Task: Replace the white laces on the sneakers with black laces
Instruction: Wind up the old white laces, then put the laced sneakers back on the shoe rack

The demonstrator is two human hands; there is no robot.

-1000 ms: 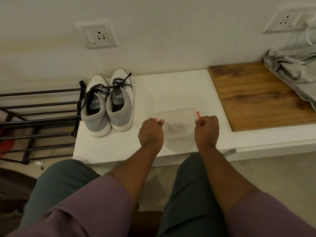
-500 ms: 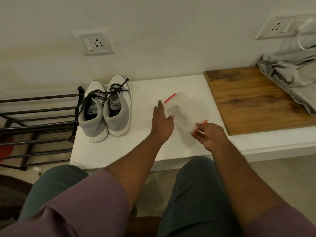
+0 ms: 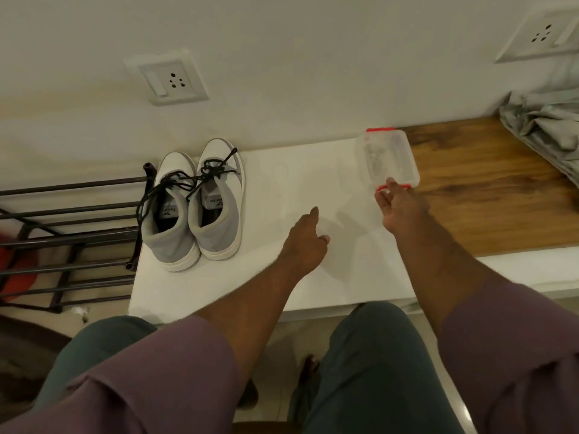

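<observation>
A pair of grey-and-white sneakers (image 3: 194,214) stands heels toward me at the left end of the white bench (image 3: 282,277), and black laces (image 3: 200,177) are threaded through both. A clear plastic box (image 3: 388,155) with red clips lies at the back of the bench, where the wooden panel begins. Something pale lies inside it, blurred through the lid. My right hand (image 3: 402,211) pinches the box's near red clip. My left hand (image 3: 305,242) hovers over the bare white surface right of the sneakers, fingers relaxed and holding nothing.
A wooden panel (image 3: 488,195) covers the bench's right part, with crumpled grey cloth (image 3: 545,130) at its far end. A dark metal shoe rack (image 3: 62,214) stands left of the bench. Two wall sockets (image 3: 166,78) (image 3: 545,36) sit above. My knees are below the bench's front edge.
My right hand has carried the box from the bench's front middle to the back right by the wooden panel. My left hand let go of the box and drew back.
</observation>
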